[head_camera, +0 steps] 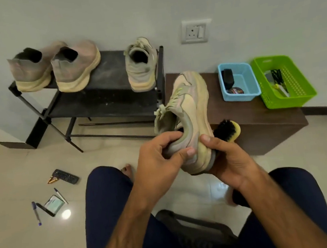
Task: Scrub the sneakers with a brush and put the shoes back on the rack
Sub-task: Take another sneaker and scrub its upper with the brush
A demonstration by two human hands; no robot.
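Sneaker (189, 108) held on its side in the air, in front of rack (110, 72) and brown desk (262, 123), toe toward the wall. Left grip (158, 155) curled round the heel, fingers over the collar. Right grip (229, 156) closed round the brush (227, 130), thumb pressed on the midsole, bristles at the sole.

The left hand (160, 155) grips the beige sneaker (189, 108) by its heel collar. The right hand (229, 158) holds a black-bristled brush (226, 129) against its sole. Three other sneakers (76, 66) stand on the black rack (110, 70).
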